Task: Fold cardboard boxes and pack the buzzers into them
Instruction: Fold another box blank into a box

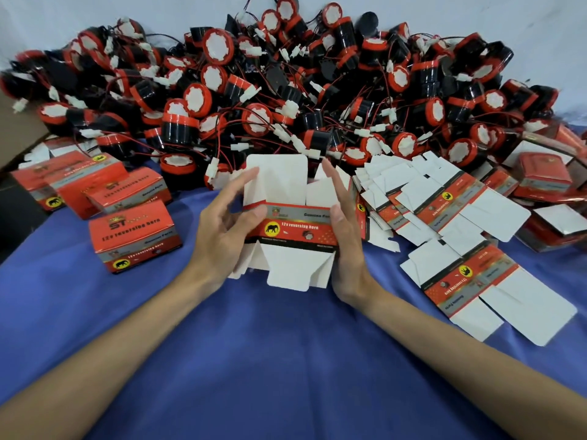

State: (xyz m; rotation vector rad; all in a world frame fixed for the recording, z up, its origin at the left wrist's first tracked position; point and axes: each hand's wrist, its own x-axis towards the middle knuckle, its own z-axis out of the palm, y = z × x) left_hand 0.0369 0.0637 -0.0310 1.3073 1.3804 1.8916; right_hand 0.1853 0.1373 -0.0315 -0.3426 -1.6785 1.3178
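Both my hands hold one red and grey cardboard box (293,231) above the blue cloth, its white flaps spread open above and below. My left hand (222,223) grips its left end, thumb on the printed front and fingers behind the top flap. My right hand (344,227) holds the right end, thumb on the front and fingers straight along the side. A big heap of black and red buzzers (286,90) with wires and white plugs lies just behind the box.
Several folded boxes (133,239) stand at the left on the blue cloth (270,360). Flat unfolded box blanks (444,204) fan out at the right, one blank (495,290) nearer me. More red boxes (543,176) sit at the far right.
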